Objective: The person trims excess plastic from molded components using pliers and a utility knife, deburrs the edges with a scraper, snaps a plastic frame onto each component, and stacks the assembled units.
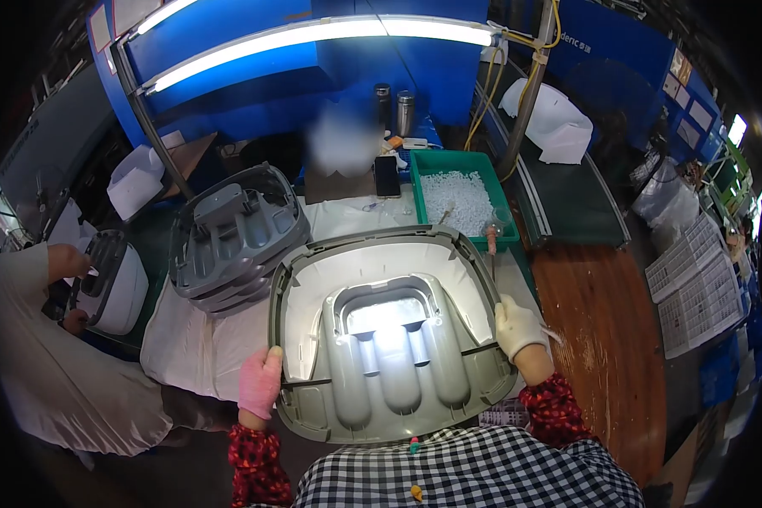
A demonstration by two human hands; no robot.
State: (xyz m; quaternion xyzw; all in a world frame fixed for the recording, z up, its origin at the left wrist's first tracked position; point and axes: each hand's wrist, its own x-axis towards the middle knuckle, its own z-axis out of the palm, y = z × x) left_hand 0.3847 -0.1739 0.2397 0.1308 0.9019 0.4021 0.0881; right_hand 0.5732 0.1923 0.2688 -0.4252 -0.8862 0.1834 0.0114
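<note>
A large grey plastic shell (402, 389) with a white inner panel and three rounded channels is held up in front of my body. My left hand (260, 381), in a pink glove, grips its left edge with the thumb on the rim. On the right edge, my right hand (518, 328), in a white glove, holds the rim. A stack of similar grey shells (237, 229) stands to the left on the white cloth (186, 339). Behind the held shell is a green tray (420, 182) of small white pieces, with a screwdriver (492, 241) at its front edge.
A co-worker (68, 356) at the far left handles another shell (120, 288). A phone (387, 177) and metal flasks (405, 114) are at the back. A wooden surface (601, 339) lies right, with a conveyor (576, 199) behind it. A lamp tube (330, 41) hangs overhead.
</note>
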